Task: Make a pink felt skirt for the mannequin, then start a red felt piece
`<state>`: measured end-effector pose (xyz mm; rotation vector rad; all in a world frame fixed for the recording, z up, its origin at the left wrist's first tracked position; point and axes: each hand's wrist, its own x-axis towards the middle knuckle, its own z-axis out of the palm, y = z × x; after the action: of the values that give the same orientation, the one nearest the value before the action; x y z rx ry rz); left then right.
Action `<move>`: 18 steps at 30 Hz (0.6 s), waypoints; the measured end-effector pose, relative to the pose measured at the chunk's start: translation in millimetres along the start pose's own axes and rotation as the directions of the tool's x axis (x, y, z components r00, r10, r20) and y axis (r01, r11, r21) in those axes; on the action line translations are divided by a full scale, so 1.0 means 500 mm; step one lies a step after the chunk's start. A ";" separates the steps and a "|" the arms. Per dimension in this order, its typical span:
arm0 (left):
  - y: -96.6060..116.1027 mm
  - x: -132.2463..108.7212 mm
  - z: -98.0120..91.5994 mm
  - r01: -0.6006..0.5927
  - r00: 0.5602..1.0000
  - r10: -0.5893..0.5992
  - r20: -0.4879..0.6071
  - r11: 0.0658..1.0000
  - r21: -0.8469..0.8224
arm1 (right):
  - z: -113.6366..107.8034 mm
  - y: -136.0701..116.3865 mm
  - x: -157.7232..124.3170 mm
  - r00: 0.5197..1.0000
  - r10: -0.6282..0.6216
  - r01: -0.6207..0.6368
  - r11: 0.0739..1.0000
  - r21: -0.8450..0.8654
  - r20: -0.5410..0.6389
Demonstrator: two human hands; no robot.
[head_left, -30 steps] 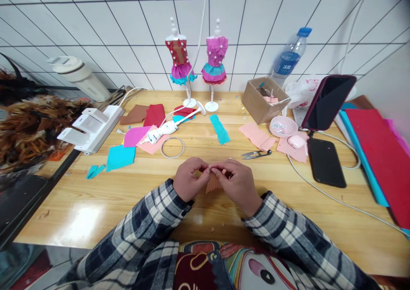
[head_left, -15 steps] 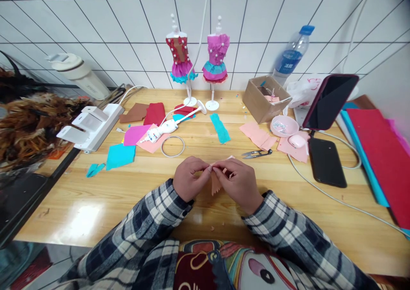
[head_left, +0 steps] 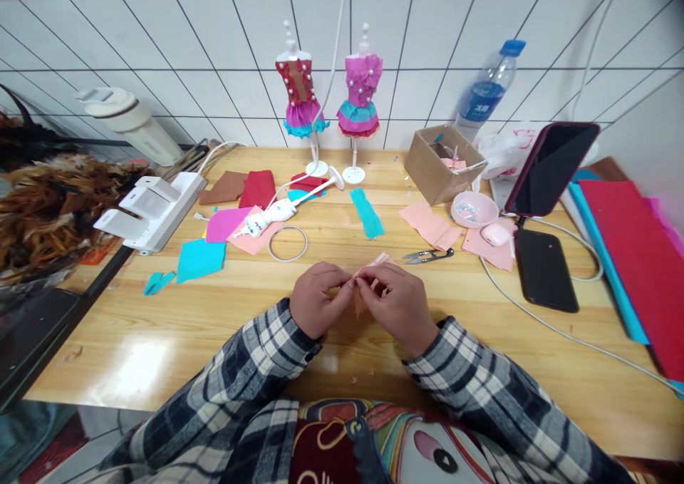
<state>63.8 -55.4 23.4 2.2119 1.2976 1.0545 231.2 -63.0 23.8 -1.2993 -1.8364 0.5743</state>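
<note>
Between my two hands is a small piece of peach crepe paper [head_left: 359,304], pinched at one spot by both. My left hand [head_left: 320,299] is closed, its thumb and index fingertip on the paper. My right hand [head_left: 396,304] pinches right beside it, fingertips nearly touching the left ones. Part of the paper shows above the right hand and part hangs below; my fingers hide the middle. Thread snips [head_left: 428,256] lie just beyond my right hand, and a silver ring [head_left: 288,244] lies beyond my left.
Two small dressed mannequins [head_left: 299,92] stand by the tiled wall. A third, undressed mannequin [head_left: 272,217] lies on coloured crepe paper pieces [head_left: 201,260]. At right are a cardboard box [head_left: 435,174], a pink dish [head_left: 474,210], a phone on a stand [head_left: 553,170] and a cable.
The peach paper has shifted in my fingers: more of it shows above my right hand, and less hangs below. Both hands stay in nearly the same place.
</note>
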 end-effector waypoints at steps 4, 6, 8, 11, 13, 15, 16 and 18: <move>-0.001 0.000 0.001 0.041 0.999 -0.040 0.024 0.999 -0.030 | -0.002 0.003 0.001 1.000 0.008 -0.008 0.999 0.054 0.001; -0.001 0.000 0.000 0.051 0.998 -0.051 0.024 0.998 -0.028 | -0.003 0.005 0.001 1.000 -0.002 0.001 0.998 0.065 0.006; 0.001 0.001 -0.002 0.074 0.997 -0.074 0.020 0.997 -0.028 | -0.003 0.006 0.000 1.000 -0.009 0.008 0.997 0.073 0.011; 0.001 0.002 -0.003 0.127 0.992 -0.126 0.034 0.991 -0.043 | -0.004 0.005 0.000 1.000 -0.026 0.025 0.997 0.079 0.012; 0.000 0.003 -0.003 0.158 0.987 -0.156 0.042 0.986 -0.056 | -0.004 0.005 -0.002 0.998 -0.059 0.058 0.996 0.069 0.018; -0.001 0.003 -0.002 0.185 0.982 -0.183 0.038 0.980 -0.068 | -0.003 0.006 -0.003 0.995 -0.094 0.093 0.994 0.059 0.025; -0.001 0.003 -0.001 0.196 0.980 -0.194 0.034 0.978 -0.074 | -0.002 0.007 -0.004 0.994 -0.104 0.103 0.993 0.054 0.027; -0.001 0.003 0.000 0.207 0.978 -0.206 0.024 0.975 -0.082 | -0.001 0.009 -0.005 0.994 -0.108 0.106 0.993 0.049 0.026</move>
<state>63.9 -53.9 23.3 1.9706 1.4143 0.9913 234.4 -64.0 19.9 -1.1591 -1.8915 0.5782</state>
